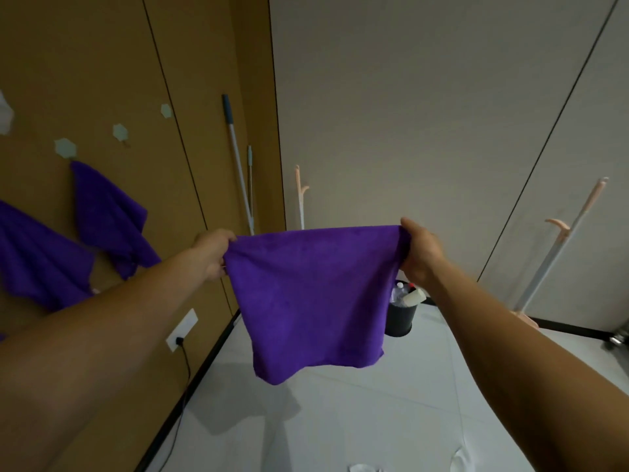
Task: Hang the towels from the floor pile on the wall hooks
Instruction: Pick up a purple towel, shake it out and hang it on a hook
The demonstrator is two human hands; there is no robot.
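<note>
Hands: left hand (214, 253), right hand (420, 250) gripped towel (306, 301) by top corners.
Floor (374, 420): pale; bin (400, 318) at 4 o'clock.
Wall (102, 63): hooks (120, 132) at 10 o'clock.

The held towel (313, 301) conceals the left side of the black bin (401, 321), the lower ends of the two poles (238, 165) and the base of the pale stand (301, 199). The bin contents are too small to identify.

At the left hand (212, 253) and right hand (420, 253), the fingertips of each grip are buried in bunched cloth.

The hung towel (37, 260) and a white item (5, 117) are cut by the left edge. The white objects (364, 467) are cut by the bottom edge.
</note>
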